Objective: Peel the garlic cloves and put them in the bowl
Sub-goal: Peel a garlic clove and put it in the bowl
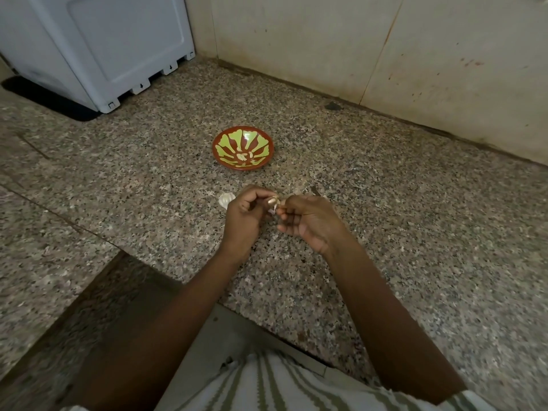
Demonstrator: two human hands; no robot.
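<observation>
Speckled granite forms the tabletop (400,221), which fills most of the frame. At centre frame, both hands are raised just above it with fingertips meeting. The left hand (241,216) and right hand (310,222) each have fingers curled in, and between them they pinch one garlic clove (273,201) with pale skin hanging loose from it (how much skin is still on cannot be told). A garlic bulb (225,200) lies on the tabletop just beside the left hand, on its left, partly hidden by it. Above centre, apart from the hands, stands a red bowl (223,137) with a green pattern, holding several peeled cloves (245,156). A white appliance (112,46) occupies the upper left; a stained tiled wall (415,48) the upper right.
</observation>
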